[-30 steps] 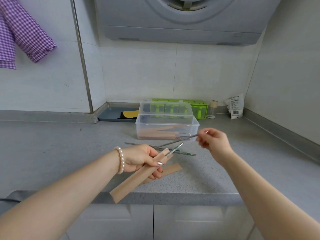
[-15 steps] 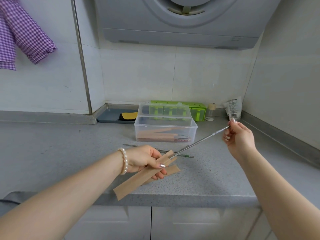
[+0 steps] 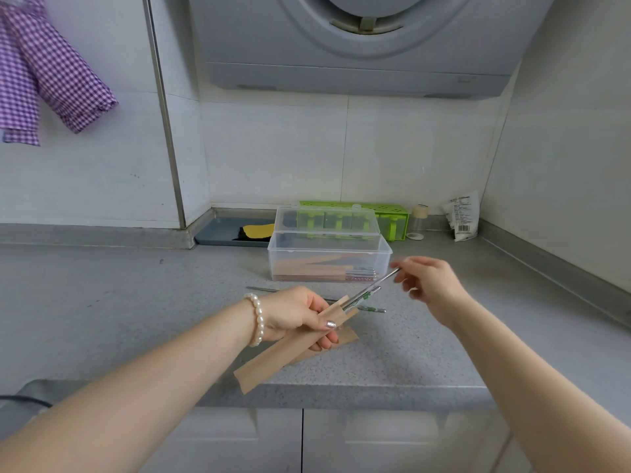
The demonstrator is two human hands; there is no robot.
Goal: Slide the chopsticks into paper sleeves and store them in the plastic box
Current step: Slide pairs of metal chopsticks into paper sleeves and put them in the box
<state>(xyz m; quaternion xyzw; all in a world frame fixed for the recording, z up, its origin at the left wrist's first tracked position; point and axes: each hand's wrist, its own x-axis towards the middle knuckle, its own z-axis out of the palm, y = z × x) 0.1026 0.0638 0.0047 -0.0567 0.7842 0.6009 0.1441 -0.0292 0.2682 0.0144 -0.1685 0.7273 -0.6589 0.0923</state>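
Note:
My left hand [image 3: 296, 314] grips a brown paper sleeve [image 3: 273, 358] held slanted above the counter's front edge. A metal chopstick [image 3: 372, 291] sticks out of the sleeve's open top, with a second one beside it, partly inside. My right hand [image 3: 428, 283] pinches the upper end of the longer chopstick. Another paper sleeve [image 3: 345, 337] lies on the counter under my left hand. More metal chopsticks [image 3: 374, 309] lie on the counter behind. The clear plastic box [image 3: 329, 259] stands open further back and holds several sleeved chopsticks.
A green holder [image 3: 392, 216], a small jar [image 3: 418, 221] and a white packet [image 3: 461, 218] stand by the back wall. A grey tray [image 3: 222, 233] with a yellow item sits at back left. A range hood hangs overhead. Purple checked cloth [image 3: 51, 73] hangs at the left.
My right hand moved back left toward the sleeve, pushing the chopstick deeper into it. Half a second ago the chopstick reached far out to the right.

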